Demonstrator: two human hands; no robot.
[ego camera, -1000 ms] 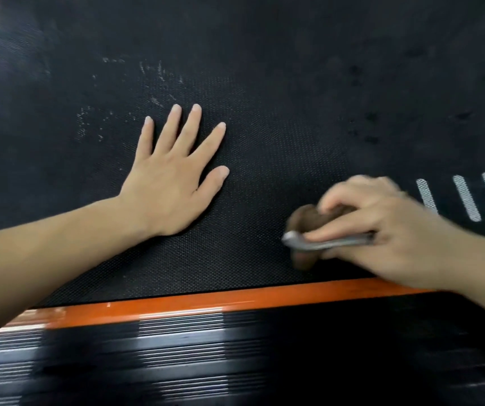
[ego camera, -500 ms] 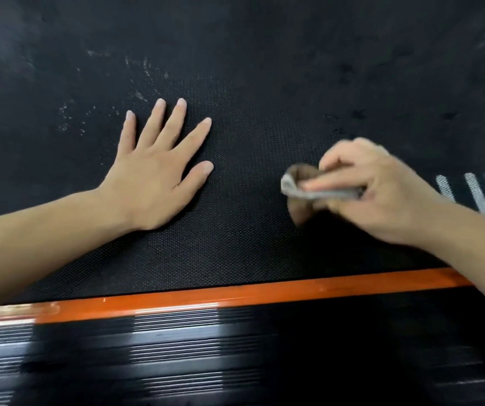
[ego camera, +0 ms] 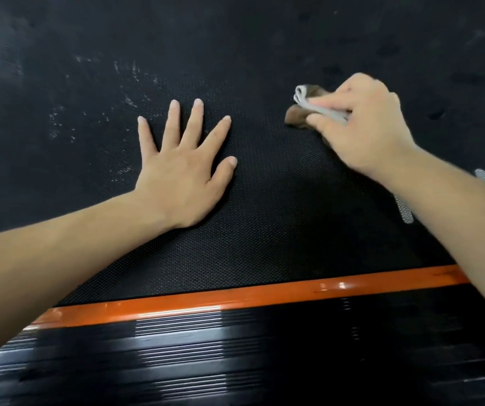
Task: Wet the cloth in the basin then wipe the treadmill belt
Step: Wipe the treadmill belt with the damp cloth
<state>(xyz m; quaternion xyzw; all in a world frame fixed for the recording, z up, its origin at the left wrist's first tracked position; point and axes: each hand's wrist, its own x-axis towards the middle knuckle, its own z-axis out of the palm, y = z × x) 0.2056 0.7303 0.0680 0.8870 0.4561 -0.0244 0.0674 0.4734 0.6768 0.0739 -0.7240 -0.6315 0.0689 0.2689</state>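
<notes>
The black textured treadmill belt (ego camera: 264, 218) fills most of the view. My left hand (ego camera: 182, 171) lies flat on it with fingers spread, left of centre. My right hand (ego camera: 361, 124) grips a bunched cloth (ego camera: 302, 112), brown with a pale grey folded edge, and holds it down on the belt at the upper right. My fingers cover most of the cloth. Whitish dusty specks (ego camera: 124, 92) mark the belt beyond my left hand. No basin is in view.
An orange strip (ego camera: 235, 297) borders the belt's near edge. Below it runs a black ribbed side rail (ego camera: 206, 353) with light glare. Pale grey dashes (ego camera: 405, 206) are printed on the belt at the right, partly behind my right forearm.
My right hand has pushed the cloth away from the orange edge, farther up the belt. My left hand has stayed flat in the same spot.
</notes>
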